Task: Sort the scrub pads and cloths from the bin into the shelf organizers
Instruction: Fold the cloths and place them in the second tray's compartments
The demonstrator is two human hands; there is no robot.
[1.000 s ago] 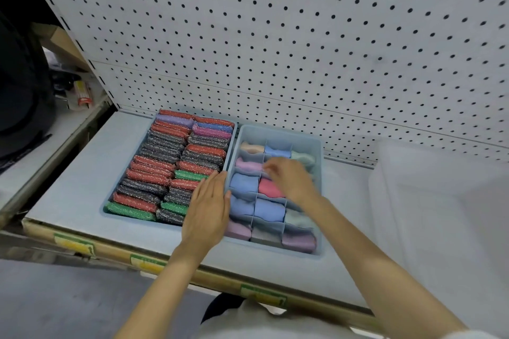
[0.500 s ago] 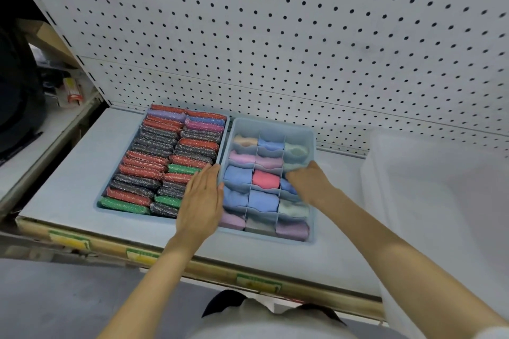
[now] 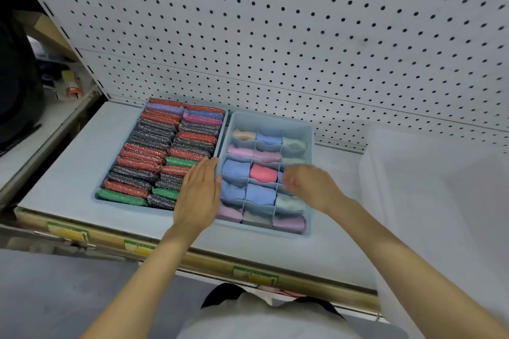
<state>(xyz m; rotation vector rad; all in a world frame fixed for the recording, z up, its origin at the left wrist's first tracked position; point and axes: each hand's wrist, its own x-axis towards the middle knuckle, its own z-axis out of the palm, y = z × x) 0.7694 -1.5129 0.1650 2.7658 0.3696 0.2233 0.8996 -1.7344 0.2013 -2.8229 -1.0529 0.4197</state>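
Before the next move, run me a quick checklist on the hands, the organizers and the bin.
1. Left hand flat at the seam between scrub pad tray and cloth organizer: ok.
2. Right hand empty above the cloth organizer: cannot tell, fingers blurred.
3. Cell beneath the right hand filled: cannot tell, hidden.
4. Scrub pad tray packed in two full rows: ok.
5. Bin on the right emptied: cannot tell, washed out.
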